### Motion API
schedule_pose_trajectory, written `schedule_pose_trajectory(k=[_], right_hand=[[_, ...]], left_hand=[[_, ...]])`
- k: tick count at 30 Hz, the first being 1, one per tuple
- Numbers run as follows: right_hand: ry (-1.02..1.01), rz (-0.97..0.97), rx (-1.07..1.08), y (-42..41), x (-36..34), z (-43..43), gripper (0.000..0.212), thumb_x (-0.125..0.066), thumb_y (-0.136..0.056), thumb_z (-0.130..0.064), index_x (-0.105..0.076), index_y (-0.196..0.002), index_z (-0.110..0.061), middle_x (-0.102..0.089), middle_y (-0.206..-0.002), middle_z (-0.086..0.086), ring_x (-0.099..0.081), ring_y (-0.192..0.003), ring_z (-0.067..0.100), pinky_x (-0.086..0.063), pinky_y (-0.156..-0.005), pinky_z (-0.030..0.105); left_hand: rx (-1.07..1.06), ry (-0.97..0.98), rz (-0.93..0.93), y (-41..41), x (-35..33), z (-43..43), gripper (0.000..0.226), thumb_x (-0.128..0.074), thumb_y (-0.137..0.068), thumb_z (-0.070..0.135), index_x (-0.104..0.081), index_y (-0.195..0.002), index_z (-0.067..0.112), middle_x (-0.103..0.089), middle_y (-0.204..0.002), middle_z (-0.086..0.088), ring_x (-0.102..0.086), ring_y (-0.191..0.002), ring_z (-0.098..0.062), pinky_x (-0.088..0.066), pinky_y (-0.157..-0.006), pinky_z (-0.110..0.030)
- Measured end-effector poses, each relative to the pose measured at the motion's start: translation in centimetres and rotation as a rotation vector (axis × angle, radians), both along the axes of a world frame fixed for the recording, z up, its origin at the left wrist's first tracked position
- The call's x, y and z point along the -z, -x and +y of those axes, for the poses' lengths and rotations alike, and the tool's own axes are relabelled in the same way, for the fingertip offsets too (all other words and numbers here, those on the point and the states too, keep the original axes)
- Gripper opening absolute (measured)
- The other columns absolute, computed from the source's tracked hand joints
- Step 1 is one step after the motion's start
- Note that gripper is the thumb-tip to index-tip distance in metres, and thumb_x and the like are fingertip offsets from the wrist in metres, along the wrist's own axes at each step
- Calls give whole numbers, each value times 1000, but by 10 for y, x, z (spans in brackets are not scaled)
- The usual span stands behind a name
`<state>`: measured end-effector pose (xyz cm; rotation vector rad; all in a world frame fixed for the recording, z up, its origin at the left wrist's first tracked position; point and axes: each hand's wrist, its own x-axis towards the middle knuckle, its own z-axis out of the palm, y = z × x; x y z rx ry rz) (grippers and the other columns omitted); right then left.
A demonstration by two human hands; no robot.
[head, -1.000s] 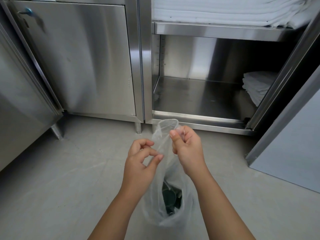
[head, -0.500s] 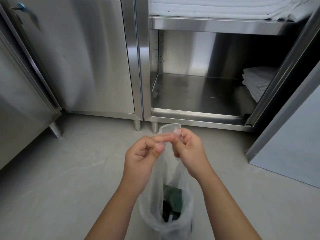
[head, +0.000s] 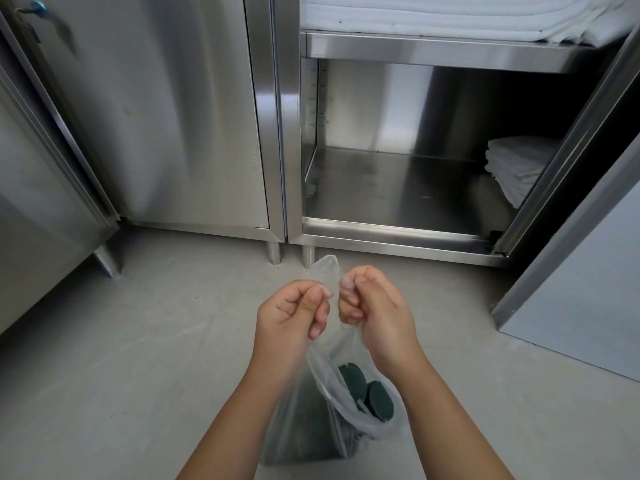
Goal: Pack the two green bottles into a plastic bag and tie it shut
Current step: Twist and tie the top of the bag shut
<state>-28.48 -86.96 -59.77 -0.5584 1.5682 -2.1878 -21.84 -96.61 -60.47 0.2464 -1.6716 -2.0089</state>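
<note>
A clear plastic bag (head: pixel 322 424) hangs between my forearms above the grey floor. Inside it, two dark green bottle caps (head: pixel 367 391) show side by side through the open gap below my right wrist; the bottle bodies are a dark blur behind the film. My left hand (head: pixel 292 315) pinches one strip of the bag's top between thumb and forefinger. My right hand (head: pixel 375 308) is closed on the other strip, close beside the left. A loose flap of the bag's top (head: pixel 325 268) sticks up behind my fingers.
A steel cabinet stands ahead: a shut door (head: pixel 166 116) on the left and an open compartment (head: pixel 398 188) on the right with folded white cloths (head: pixel 516 164). More white linen (head: pixel 433 12) lies on the upper shelf. An open cabinet door (head: pixel 588 271) juts out at right.
My hands have drawn slightly apart, each keeping its strip of the bag top. The bag has swung and the two green caps now show to the right.
</note>
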Motion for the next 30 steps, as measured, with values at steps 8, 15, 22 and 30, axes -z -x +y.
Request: schedule_pose_trajectory(k=[8, 15, 22, 30], right_hand=[[-56, 17, 65, -4, 2, 4, 25, -47, -88, 1, -68, -83, -12, -55, -49, -3, -47, -46, 8, -43, -49, 17], [-52, -89, 27, -2, 1, 10, 16, -57, -81, 2, -55, -70, -9, -61, -48, 1, -48, -41, 11, -42, -44, 16], [-126, -60, -58, -4, 2, 11, 9, -64, -76, -2, -62, -67, -5, -57, -49, 8, -46, -49, 15, -39, -47, 19], [-81, -45, -137, -5, 2, 12, 6, -63, -76, -8, -60, -75, -4, -58, -50, 3, -45, -45, 9, -36, -46, 18]], left_hand=[[146, -50, 13, -7, -3, 1, 25, -48, -83, -4, -70, -82, 7, -60, -55, 2, -49, -48, -6, -45, -56, -17], [200, -79, -125, -6, -1, 1, 15, -51, -84, -5, -47, -95, 4, -59, -49, -5, -36, -37, -8, -36, -45, -17], [198, -111, -122, -7, -2, -1, 21, -60, -72, 12, -55, -90, 3, -58, -48, -4, -35, -33, -6, -32, -42, -16], [222, -194, -68, -7, -1, -1, 14, -57, -74, 9, -46, -68, 5, -59, -48, -5, -36, -33, -6, -32, -43, -16]])
